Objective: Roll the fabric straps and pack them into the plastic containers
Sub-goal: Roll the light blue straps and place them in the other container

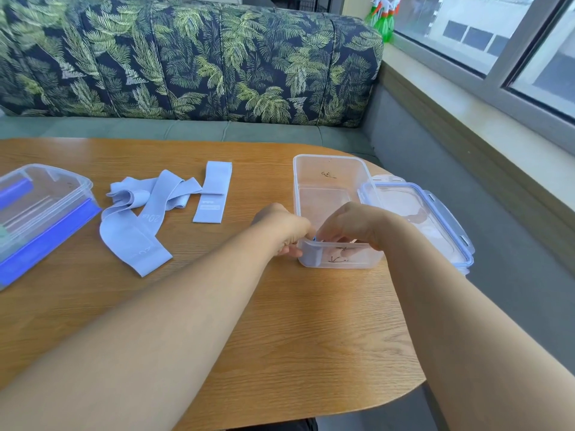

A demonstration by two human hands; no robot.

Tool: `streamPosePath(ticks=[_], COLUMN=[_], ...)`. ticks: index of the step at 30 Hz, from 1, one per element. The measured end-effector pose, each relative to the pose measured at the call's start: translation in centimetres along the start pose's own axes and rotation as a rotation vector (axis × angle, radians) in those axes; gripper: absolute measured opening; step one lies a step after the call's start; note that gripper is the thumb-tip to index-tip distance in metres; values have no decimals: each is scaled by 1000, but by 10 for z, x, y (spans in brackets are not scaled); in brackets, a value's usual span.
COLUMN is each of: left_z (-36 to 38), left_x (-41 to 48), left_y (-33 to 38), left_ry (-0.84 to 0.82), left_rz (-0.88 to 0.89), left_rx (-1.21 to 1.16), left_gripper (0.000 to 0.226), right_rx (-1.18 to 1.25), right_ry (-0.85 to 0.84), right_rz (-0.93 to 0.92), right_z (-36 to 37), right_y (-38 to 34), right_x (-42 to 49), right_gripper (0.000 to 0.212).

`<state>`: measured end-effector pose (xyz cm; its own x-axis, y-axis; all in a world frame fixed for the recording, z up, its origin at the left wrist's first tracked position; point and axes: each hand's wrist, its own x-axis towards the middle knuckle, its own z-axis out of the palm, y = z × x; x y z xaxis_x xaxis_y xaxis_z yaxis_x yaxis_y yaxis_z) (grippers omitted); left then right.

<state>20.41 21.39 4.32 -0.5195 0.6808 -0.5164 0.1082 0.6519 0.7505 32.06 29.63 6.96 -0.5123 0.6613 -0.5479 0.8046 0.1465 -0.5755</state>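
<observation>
Near the desk's (217, 306) right edge, left hand (280, 228) and right hand (357, 225) pinch a soft rolled strap (311, 258) inside the clear box (296, 181).

The surface (280, 321) in front of you is wood-grained and smooth, with a low satin sheen. Your open container (296, 194) is clear, slightly cloudy plastic. Its lid (435, 213) is the same plastic with a blue seal. The loose straps (149, 213) are matt, finely woven cloth, as is the rolled strap (311, 256) behind the wall. The second container (43, 194) is glossy clear plastic with opaque blue parts. The sofa back (186, 57) is matt printed cloth.
</observation>
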Motion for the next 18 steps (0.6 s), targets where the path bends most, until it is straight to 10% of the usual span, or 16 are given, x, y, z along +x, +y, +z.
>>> streamPosePath(ticks=[18], left_z=[-7], left_x=[-11], left_y=[4], left_ry=[3], left_rz=[36], left_rx=[-61], left_gripper=[25], right_rx=[61], right_ry=[30], right_rz=[-42], right_z=[1], right_y=[2], right_x=[2], right_gripper=[19])
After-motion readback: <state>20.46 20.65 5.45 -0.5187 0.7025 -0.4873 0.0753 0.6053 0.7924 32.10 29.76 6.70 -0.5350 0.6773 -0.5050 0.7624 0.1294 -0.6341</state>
